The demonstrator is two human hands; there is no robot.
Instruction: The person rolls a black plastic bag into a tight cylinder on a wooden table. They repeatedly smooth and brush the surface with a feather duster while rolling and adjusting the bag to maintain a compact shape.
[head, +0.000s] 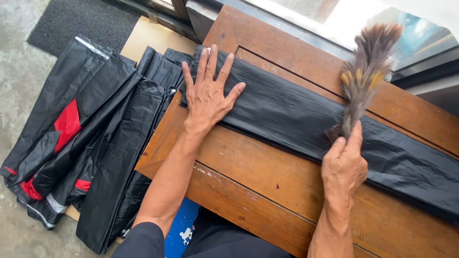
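Near right middle of frame, right hand (343, 165) clenched around handle of feather duster (364, 76); brown and yellow feathers point up toward upper right corner. Left hand (206, 95) in upper middle, grip released, fingers spread, palm flat on long black plastic sheet (296, 117). Sheet folded into strip, lies slanted across brown wooden bench (258, 181), from upper middle down to right edge. Left of bench, pile of folded black plastic with red patches (76, 143) on floor. Dark mat (76, 21) in upper left corner.
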